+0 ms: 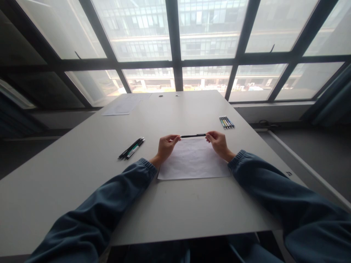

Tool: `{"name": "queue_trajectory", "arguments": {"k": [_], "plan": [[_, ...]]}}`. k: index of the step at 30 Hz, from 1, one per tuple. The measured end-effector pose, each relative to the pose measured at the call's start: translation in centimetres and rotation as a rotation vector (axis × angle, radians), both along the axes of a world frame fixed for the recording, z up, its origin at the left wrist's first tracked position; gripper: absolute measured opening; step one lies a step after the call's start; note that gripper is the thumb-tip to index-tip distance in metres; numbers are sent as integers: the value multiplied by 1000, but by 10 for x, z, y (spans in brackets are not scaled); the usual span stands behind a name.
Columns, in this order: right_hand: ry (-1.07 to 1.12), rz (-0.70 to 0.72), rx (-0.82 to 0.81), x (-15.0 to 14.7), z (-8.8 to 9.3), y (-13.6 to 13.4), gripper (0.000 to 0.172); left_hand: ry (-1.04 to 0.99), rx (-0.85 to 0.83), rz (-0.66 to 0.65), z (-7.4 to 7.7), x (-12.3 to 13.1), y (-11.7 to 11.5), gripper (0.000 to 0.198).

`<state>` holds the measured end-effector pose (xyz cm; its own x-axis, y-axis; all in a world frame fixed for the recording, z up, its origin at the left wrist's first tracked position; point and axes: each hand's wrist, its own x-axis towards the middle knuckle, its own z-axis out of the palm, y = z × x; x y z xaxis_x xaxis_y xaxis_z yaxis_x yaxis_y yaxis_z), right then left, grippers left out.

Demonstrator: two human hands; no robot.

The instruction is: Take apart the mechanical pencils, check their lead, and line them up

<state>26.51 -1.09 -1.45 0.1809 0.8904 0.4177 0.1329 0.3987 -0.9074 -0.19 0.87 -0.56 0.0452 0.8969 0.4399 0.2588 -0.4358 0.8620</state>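
Windows (207,31) are ranged beyond the tabletop (82,175); 1 black pen (192,136) is held between the left hand (166,146) and right hand (218,143), each closed in a fingertip pinch above paper (194,162).

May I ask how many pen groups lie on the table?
2: the left pen group beside the nearer paper sheet, and the right pen group beyond the right hand.

Bare left hand (165,147) and bare right hand (218,144) hold 1 slim black pen (189,136) by its ends; 1 rectangular white paper sheet (193,162) lies nearer.
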Motion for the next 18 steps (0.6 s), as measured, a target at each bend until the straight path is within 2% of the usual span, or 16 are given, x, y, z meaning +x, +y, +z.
{"name": "queue_trajectory", "arguments": {"k": [18], "plan": [[4, 7, 2, -1, 0, -1, 34, 20, 9, 3, 3, 0, -3, 36]]}}
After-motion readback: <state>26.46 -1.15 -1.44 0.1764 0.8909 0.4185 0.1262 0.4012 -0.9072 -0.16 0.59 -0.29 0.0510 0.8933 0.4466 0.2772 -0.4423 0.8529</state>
